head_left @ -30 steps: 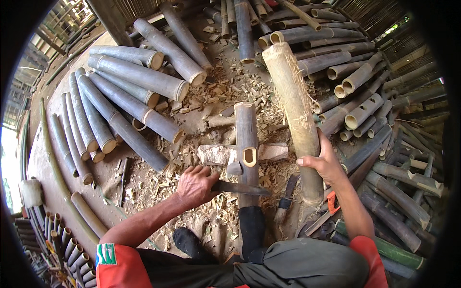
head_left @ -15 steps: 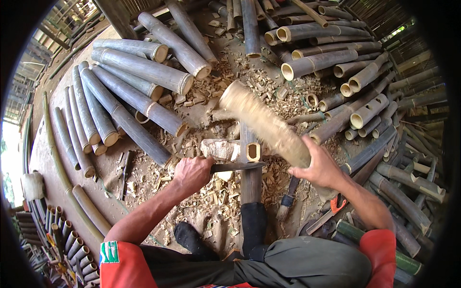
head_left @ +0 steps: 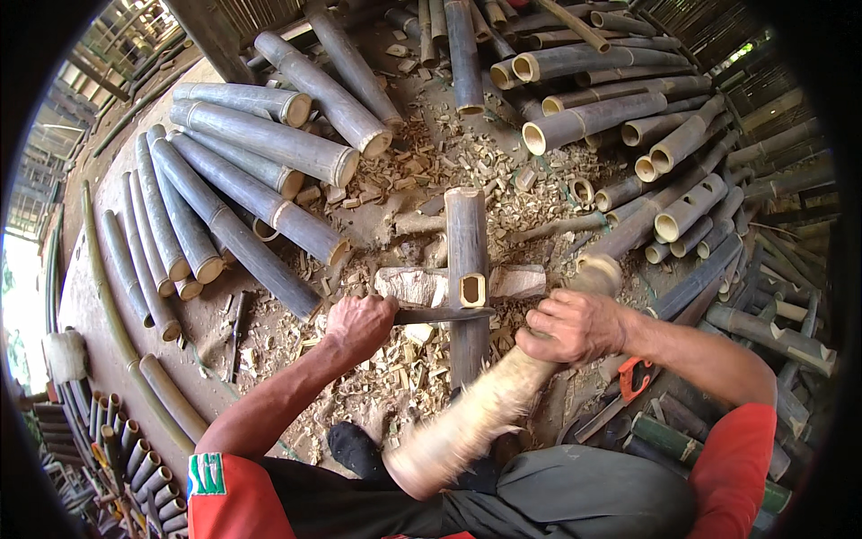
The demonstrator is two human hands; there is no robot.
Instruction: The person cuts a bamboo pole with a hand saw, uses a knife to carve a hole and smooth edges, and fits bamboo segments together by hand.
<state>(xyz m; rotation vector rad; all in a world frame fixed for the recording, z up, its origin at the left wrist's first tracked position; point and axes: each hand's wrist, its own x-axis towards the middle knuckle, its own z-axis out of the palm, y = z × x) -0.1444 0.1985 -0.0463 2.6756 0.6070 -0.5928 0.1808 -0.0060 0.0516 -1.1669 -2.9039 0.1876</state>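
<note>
My left hand (head_left: 361, 322) is closed round the handle of a knife (head_left: 444, 314), whose dark blade lies crosswise on a bamboo tube (head_left: 466, 234). The blade sits just below a squarish hole cut in the tube's wall. Beneath the tube a short, rough wooden log (head_left: 519, 281) runs crosswise as a rest. My right hand (head_left: 575, 328) grips a thick wooden club (head_left: 476, 409) with a frayed, pale surface. The club's heavy end, smeared by motion, points down toward my lap, apart from the knife. It hides part of the tube's near end.
Dark bamboo tubes (head_left: 269, 139) fan out at the left; more are stacked at the right (head_left: 593, 117). Wood chips (head_left: 359, 395) cover the ground. An orange-handled saw (head_left: 636, 377) lies beyond my right forearm. My dark-covered foot (head_left: 355, 449) rests near the chips.
The club has swung from above and beyond the tube down toward my lap, with my right hand turned over. My left hand and the knife have stayed nearly in place.
</note>
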